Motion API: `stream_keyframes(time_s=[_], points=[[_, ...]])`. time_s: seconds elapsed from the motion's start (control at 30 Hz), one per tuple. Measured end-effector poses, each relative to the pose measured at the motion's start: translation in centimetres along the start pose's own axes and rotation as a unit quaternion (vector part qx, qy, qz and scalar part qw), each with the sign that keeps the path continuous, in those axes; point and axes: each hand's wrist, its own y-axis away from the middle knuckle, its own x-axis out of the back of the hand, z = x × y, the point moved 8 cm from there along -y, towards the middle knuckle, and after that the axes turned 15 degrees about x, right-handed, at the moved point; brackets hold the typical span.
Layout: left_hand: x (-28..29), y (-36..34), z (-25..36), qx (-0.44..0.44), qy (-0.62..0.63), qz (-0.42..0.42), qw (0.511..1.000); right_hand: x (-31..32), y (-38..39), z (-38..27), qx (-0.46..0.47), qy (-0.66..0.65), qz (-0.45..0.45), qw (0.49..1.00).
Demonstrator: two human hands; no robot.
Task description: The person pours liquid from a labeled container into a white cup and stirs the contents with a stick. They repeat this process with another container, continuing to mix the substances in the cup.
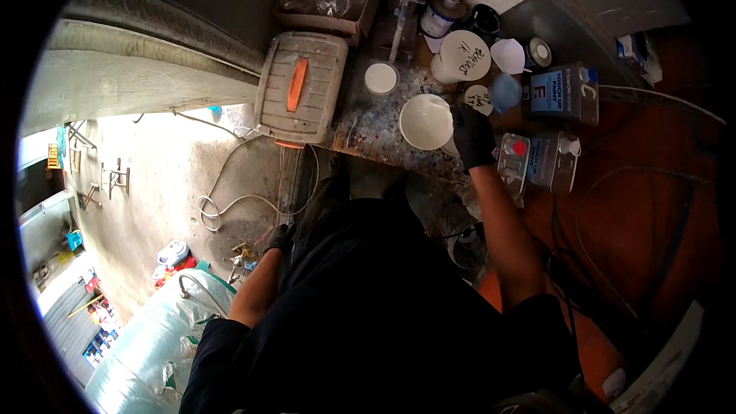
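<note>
My right hand [473, 136], in a black glove, is at the right rim of a round white tub [418, 136] on the workbench. White paint [424, 119] fills the tub. The fingers are bent together at the rim, by a thin pale piece, perhaps a stirring stick; the grip itself is hidden. Low at my left side hangs my left hand [282, 238], also in a black glove. Its fingers are too dark to make out. A smaller cup [381, 78] with a white top surface stands beyond the tub. Lidded pale containers [464, 55] stand just past my right hand.
A grey storage box [264, 100] with an orange handle sits at the stained bench's [359, 124] left end. Metal paint cans [563, 92] stand on the right. Behind are a cardboard box [369, 15] and several tins. A pale hose [222, 192] loops over the floor.
</note>
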Motion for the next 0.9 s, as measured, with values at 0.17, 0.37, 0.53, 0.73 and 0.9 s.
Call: stream_keyframes(time_s=[0.17, 0.37, 0.53, 0.73, 0.9], points=[[0.2, 0.8, 1.9, -0.049, -0.024, -0.016, 0.998, -4.7, 3.4, 2.5, 0.024, 0.01, -0.143, 0.989], [-0.5, -0.8, -1.3, -0.059, -0.04, -0.001, 0.997, -5.2, 1.2, 1.7, -0.045, 0.016, -0.067, 0.997], [-1.6, -0.2, 1.6, -0.032, -0.019, -0.032, 0.999, -8.0, 1.8, 1.6, 0.028, -0.024, -0.158, 0.987], [-1.2, 1.9, 2.9, -0.052, -0.055, -0.084, 0.994, -6.4, 0.9, 3.0, -0.031, 0.049, -0.125, 0.99], [-2.2, -0.7, -0.8, -0.021, -0.071, -0.085, 0.994, -7.6, 1.2, 1.8, 0.051, -0.072, -0.109, 0.99]])
